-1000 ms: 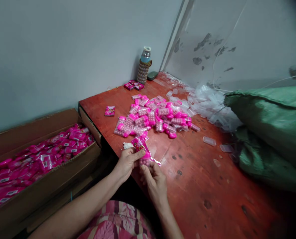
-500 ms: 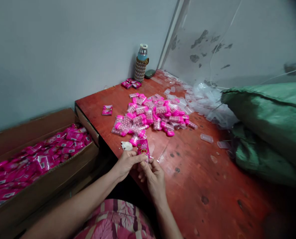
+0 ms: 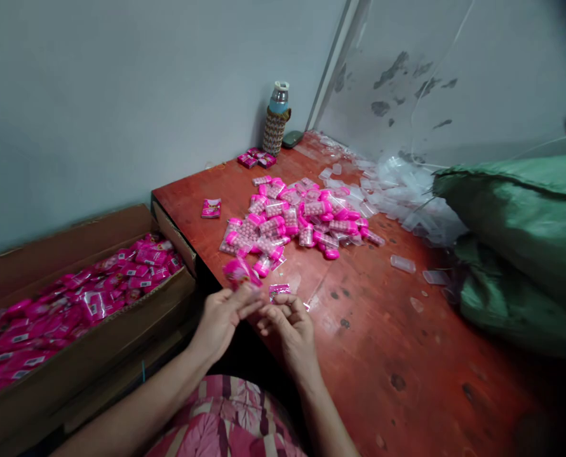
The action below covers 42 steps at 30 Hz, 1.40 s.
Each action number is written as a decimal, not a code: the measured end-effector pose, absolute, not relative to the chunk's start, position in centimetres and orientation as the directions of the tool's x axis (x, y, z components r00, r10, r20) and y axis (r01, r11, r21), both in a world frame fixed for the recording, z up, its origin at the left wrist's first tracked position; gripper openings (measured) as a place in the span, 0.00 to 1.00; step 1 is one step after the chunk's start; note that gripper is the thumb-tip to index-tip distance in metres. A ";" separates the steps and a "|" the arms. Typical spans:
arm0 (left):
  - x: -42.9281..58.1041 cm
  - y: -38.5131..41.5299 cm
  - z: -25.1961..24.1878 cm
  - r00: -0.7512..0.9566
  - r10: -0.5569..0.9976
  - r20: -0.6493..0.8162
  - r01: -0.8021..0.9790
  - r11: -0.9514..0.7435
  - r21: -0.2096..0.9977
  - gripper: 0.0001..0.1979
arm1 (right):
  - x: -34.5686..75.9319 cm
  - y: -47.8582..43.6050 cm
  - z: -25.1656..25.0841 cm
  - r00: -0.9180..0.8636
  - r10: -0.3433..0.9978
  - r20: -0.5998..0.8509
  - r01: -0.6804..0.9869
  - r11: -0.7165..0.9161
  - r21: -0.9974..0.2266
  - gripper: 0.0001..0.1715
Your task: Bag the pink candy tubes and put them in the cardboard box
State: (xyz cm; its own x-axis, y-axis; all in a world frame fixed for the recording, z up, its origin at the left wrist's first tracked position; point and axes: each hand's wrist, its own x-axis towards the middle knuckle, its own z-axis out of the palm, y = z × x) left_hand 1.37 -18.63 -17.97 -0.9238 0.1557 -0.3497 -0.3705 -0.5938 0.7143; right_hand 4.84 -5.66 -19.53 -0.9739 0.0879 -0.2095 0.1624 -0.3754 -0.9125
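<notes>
My left hand [image 3: 220, 320] pinches a pink printed packet [image 3: 242, 273], smeared by motion, over the near table edge. Close by on the right, my right hand [image 3: 289, 330] has its fingers curled in and the thumb against them; whether anything is between them is hidden. Just behind its fingertips is a pink printed wrapper [image 3: 279, 290], partly covered by them. Beyond both hands lies a heap of small clear bottles [image 3: 289, 219] with pink caps and pink beads inside.
An open cardboard box [image 3: 134, 311] full of pink packets [image 3: 92, 304] stands left of the red table [image 3: 359, 355]. On the table are a lone packet [image 3: 211, 208], a flask [image 3: 275, 120] in a knitted sleeve, clear empty containers [image 3: 401, 190] and a green sack [image 3: 516, 254].
My left hand has moved left with the packet, away from my right hand, and the packet has tilted left. My right hand has hardly moved. The view has shifted slightly.
</notes>
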 end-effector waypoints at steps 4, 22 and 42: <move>0.4 -22.5 -17.8 -0.934 -0.256 -0.248 -0.036 -0.623 0.781 0.24 | 5.1 -3.2 -19.3 -0.954 0.217 -0.205 0.139 -0.285 -0.948 0.09; 0.4 -15.3 -22.0 -0.927 0.275 0.256 0.335 0.300 0.893 0.12 | 5.7 0.1 -20.2 -0.929 0.345 -0.132 0.157 0.047 -0.986 0.13; -2.3 -16.6 -20.6 -0.747 0.308 0.589 0.632 0.603 0.486 0.15 | 1.5 -0.1 -20.2 -0.960 0.264 0.087 0.017 0.369 -0.929 0.15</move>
